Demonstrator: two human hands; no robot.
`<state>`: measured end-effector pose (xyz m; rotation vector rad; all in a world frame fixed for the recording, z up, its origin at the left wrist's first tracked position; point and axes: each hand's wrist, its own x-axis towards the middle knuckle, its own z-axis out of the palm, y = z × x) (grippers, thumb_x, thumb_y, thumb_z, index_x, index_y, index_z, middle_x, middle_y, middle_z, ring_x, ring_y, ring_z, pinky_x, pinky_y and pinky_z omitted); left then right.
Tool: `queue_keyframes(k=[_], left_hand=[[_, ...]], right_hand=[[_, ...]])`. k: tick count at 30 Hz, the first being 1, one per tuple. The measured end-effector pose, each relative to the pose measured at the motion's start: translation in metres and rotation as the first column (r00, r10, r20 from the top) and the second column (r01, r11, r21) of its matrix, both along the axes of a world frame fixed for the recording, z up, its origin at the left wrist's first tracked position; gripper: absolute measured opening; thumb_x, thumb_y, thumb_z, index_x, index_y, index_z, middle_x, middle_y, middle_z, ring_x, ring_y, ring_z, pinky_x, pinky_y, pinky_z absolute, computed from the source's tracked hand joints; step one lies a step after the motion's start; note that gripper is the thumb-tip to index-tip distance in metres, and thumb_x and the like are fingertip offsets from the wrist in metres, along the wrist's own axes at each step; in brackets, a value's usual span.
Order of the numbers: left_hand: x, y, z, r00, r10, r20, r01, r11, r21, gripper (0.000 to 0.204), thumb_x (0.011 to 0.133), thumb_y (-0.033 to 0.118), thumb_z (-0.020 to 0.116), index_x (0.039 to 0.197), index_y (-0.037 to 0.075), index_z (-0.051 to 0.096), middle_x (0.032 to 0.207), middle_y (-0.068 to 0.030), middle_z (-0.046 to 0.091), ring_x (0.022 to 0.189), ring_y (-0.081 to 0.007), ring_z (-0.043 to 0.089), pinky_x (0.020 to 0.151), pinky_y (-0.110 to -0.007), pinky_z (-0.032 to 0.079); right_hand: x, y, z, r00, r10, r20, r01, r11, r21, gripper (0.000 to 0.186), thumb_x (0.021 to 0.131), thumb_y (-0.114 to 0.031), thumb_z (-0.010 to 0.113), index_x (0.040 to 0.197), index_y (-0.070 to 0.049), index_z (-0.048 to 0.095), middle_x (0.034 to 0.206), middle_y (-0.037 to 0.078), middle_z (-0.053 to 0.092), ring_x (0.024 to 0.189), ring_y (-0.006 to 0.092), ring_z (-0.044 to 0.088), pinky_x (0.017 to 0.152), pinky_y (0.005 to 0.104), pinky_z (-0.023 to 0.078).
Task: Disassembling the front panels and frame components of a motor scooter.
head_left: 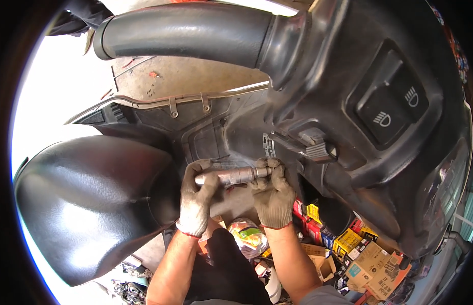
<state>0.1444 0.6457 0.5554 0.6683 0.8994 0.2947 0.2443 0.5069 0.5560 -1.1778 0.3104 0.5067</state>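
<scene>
Black plastic looms closest to you: a handlebar grip (188, 33) and, beside it, a panel (335, 63) bearing a rocker switch (391, 104), cut off by the upper edge. Below, both your gloved hands hold a silver cylindrical tool (237, 176), roughly level, between the black seat (94, 198) and the panel. Your left hand (195, 198) closes around its rounded end; your right hand (274, 201) wraps the narrower end, so its tip is hidden. Boxes (371, 269) sit partly behind the panel; a plastic-wrapped bundle (249, 238) is hard to make out.
</scene>
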Motion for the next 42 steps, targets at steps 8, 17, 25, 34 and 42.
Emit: queue_keyframes(k=[8,17,25,34,42], left_hand=[[-0.013,-0.002,-0.007,0.996,-0.088,0.007,0.088,0.995,0.047,0.031,0.095,0.029,0.065,0.112,0.007,0.051,0.086,0.0011,0.052,0.074,-0.0064,0.052,0.060,-0.022,0.043],[-0.019,0.008,-0.015,0.970,-0.243,-0.006,0.243,0.970,0.019,0.023,0.097,0.018,0.060,0.112,0.004,0.050,0.091,-0.0047,0.057,0.075,-0.0101,0.056,0.066,-0.026,0.047],[-0.015,0.016,-0.008,0.966,-0.257,-0.028,0.252,0.959,-0.130,0.023,0.090,0.008,0.063,0.109,0.002,0.054,0.089,-0.0066,0.060,0.083,-0.0132,0.058,0.076,-0.029,0.049],[-0.016,0.006,-0.018,0.969,-0.240,0.063,0.234,0.968,0.093,0.019,0.088,0.005,0.063,0.105,0.003,0.055,0.096,-0.0051,0.059,0.086,-0.0130,0.057,0.078,-0.029,0.048],[-0.018,0.010,-0.012,0.977,-0.187,0.105,0.186,0.982,0.020,0.019,0.090,0.008,0.062,0.106,0.003,0.055,0.095,-0.0043,0.057,0.085,-0.0117,0.056,0.078,-0.028,0.048]], right_hand=[[0.008,0.014,0.022,0.987,0.136,-0.085,-0.116,0.972,0.205,0.018,0.098,-0.022,0.060,0.108,-0.008,0.063,0.105,0.007,0.066,0.084,0.0132,0.058,0.071,0.0282,0.045],[0.013,0.010,0.022,0.978,0.188,-0.088,-0.176,0.976,0.130,0.017,0.099,-0.022,0.059,0.108,-0.009,0.062,0.105,0.006,0.066,0.071,0.0118,0.050,0.070,0.0279,0.041],[0.019,0.001,0.022,0.970,0.211,-0.124,-0.185,0.964,0.190,0.017,0.099,-0.019,0.058,0.110,-0.007,0.060,0.107,0.008,0.066,0.076,0.0136,0.053,0.072,0.0300,0.044],[0.004,-0.041,0.070,0.965,0.177,-0.191,-0.178,0.984,0.012,0.035,0.095,-0.017,0.061,0.128,-0.005,0.059,0.121,0.011,0.065,0.088,0.0154,0.060,0.080,0.0327,0.048],[-0.020,-0.097,0.187,0.917,0.351,0.190,-0.057,0.586,-0.809,0.024,0.095,-0.012,0.060,0.118,-0.004,0.059,0.099,0.005,0.062,0.074,0.0112,0.055,0.069,0.0327,0.049]])
